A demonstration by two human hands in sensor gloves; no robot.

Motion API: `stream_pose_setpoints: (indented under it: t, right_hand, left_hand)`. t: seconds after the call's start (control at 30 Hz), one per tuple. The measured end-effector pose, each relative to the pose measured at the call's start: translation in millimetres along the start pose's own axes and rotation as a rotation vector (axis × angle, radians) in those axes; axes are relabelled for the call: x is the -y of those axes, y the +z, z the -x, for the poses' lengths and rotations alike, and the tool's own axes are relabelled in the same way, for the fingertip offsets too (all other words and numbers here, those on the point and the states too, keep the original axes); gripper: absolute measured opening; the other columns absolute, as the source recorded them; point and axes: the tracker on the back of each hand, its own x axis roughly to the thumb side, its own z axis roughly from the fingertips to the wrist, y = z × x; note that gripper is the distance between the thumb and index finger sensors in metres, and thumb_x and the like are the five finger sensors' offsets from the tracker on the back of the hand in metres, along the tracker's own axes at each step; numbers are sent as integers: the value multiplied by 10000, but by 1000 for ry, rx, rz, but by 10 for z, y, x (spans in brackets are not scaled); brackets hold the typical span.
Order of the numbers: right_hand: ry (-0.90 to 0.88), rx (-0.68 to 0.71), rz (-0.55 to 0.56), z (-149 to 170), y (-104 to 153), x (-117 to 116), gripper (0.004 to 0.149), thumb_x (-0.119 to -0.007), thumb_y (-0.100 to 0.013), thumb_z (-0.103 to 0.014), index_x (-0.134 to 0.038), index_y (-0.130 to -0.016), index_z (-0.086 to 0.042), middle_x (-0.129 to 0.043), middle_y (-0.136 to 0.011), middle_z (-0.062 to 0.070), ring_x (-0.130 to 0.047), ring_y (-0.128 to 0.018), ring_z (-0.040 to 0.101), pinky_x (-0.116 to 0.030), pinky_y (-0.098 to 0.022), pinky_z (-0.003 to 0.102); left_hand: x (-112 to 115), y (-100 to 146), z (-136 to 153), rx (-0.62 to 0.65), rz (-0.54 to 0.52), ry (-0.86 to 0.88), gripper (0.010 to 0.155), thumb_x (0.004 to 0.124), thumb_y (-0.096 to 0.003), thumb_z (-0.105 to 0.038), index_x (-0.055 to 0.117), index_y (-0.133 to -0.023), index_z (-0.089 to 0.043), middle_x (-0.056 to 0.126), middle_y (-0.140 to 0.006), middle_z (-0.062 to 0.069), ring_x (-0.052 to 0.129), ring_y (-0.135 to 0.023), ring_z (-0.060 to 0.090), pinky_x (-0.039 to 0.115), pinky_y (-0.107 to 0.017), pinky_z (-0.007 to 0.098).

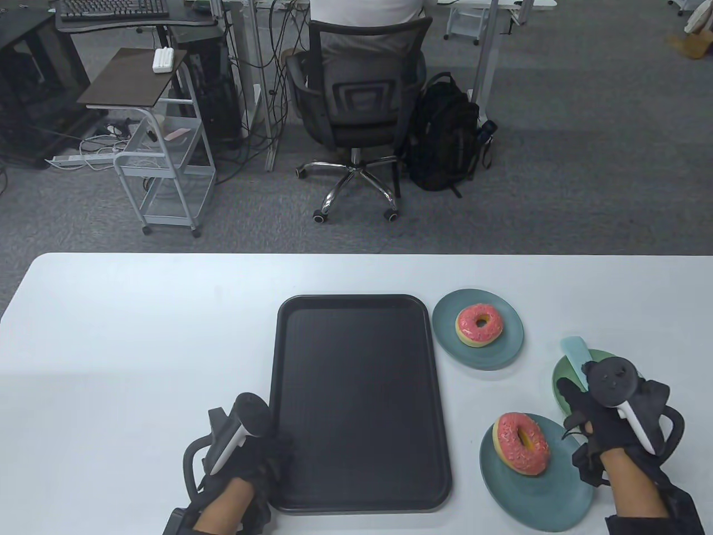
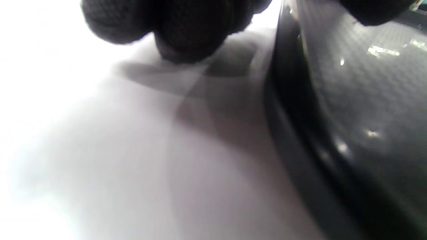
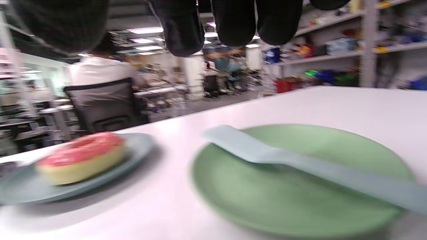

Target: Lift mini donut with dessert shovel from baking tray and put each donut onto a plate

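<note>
The black baking tray [image 1: 356,401] lies in the middle of the table with nothing on it. One pink-iced donut [image 1: 479,325] sits on the far teal plate [image 1: 504,356], and a second donut [image 1: 522,443] on the near teal plate [image 1: 535,501]. The pale blue dessert shovel [image 1: 576,354] lies across a green plate [image 1: 560,376]. My right hand [image 1: 576,401] hovers over that plate. In the right wrist view its fingers [image 3: 233,30] hang above the shovel [image 3: 267,153] without touching it. My left hand [image 1: 267,457] holds the tray's left rim [image 2: 293,110], fingers [image 2: 180,30] curled outside it.
Beyond the table's far edge a person sits on an office chair [image 1: 356,111], with a black backpack [image 1: 445,139] and a small wheeled cart [image 1: 161,156] on the carpet. The white table [image 1: 139,345] extends left of the tray.
</note>
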Motion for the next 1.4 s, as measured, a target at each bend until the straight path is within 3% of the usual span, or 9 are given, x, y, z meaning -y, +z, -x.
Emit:
stream_pose_setpoints:
  t: [0.13, 0.2, 0.43, 0.63, 0.73, 0.83, 1.4]
  right_hand:
    - [-7, 137, 47, -401, 301, 36, 800, -751, -382, -649, -621, -1035, -206, -462, -1179, 209, -464, -1034, 523, -342, -724, 718]
    - [-14, 196, 66, -590, 454, -7, 826, -741, -370, -667, -595, -1049, -221, -403, -1199, 205, -401, -1055, 528, -308, -727, 725]
    - [22, 389, 69, -1073, 911, -348, 941, -702, -315, -728, -457, -1096, -264, -213, -1222, 195, -203, -1075, 541, -220, -717, 740]
    - [75, 467, 44, -1224, 1045, -490, 1051, -688, -258, -769, -286, -1114, -312, -48, -1199, 183, -37, -1042, 559, -148, -680, 767]
    - [95, 488, 24, -1259, 1074, -528, 1143, -699, -203, -795, -125, -1089, -355, 109, -1152, 160, 69, -997, 568, -114, -640, 791]
    - [109, 499, 7, -1281, 1096, -537, 1182, -707, -183, -802, -31, -1053, -376, 162, -1126, 144, 98, -981, 573, -109, -627, 801]
    - [153, 512, -11, -1154, 1062, -600, 1146, -689, -207, -786, -66, -1068, -358, 103, -1154, 150, 40, -1018, 556, -87, -637, 780]
  left_hand:
    - [-110, 108, -59, 59, -109, -3, 851, 746, -387, -728, 454, -1078, -326, 599, -996, 75, 812, -797, 319, 717, -640, 527]
    - [-155, 175, -100, 97, -151, -11, 894, 689, -404, -806, 359, -1117, -381, 411, -1112, 86, 591, -982, 399, 512, -762, 654]
    - [-252, 396, -232, 220, -259, -46, 947, 736, -350, -816, 295, -1119, -481, 100, -1195, 85, 183, -1135, 476, 169, -756, 754]
    - [-226, 450, -280, 261, -273, -92, 1009, 756, -324, -829, 190, -1103, -526, -129, -1142, 28, -126, -1065, 481, 59, -705, 770]
    - [-200, 449, -292, 270, -269, -115, 1051, 770, -308, -834, 122, -1081, -537, -199, -1099, 8, -188, -1023, 461, 34, -695, 771]
    - [-183, 448, -302, 273, -266, -132, 1064, 768, -295, -842, 97, -1065, -545, -219, -1082, 3, -200, -1006, 460, 26, -683, 776]
    - [-176, 442, -324, 265, -249, -157, 1039, 764, -316, -828, 119, -1077, -534, -180, -1104, 19, -167, -1024, 467, 43, -694, 772]
